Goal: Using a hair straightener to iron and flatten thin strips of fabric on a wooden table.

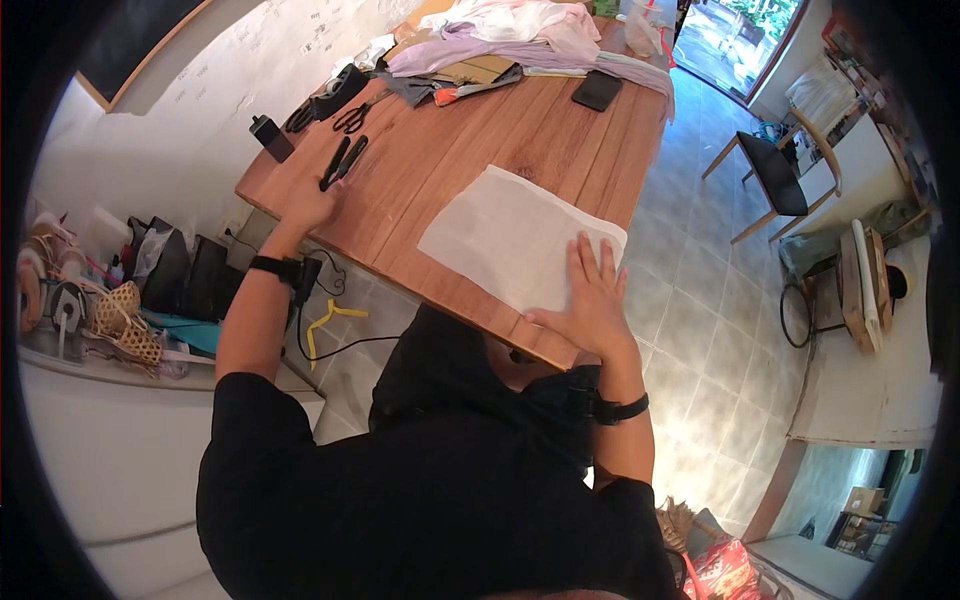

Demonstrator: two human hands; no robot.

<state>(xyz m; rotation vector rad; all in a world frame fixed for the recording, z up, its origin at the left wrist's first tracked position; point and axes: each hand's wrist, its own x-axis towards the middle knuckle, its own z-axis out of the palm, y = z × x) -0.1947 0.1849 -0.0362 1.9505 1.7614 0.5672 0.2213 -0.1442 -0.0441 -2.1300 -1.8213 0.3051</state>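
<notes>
A white piece of cloth [502, 232] lies flat near the table's front right corner. My right hand [592, 300] presses on its right side, palm down with fingers spread. Toward the table's left edge, my left hand [311, 204] is at the near end of a hand tool with two black handles [343, 161], possibly pliers or scissors. The handles point away from me, slightly apart. My left fingers are partly hidden, so whether they grip the tool is unclear. A small pink bit shows beside them.
Beyond the left hand are scissors [352, 118], a black tape dispenser [339, 91] and a small black box-shaped object [271, 138]. A dark phone [597, 91] lies near piled fabrics [495, 37] on the wooden table [442, 165]. A chair [776, 176] stands to the right.
</notes>
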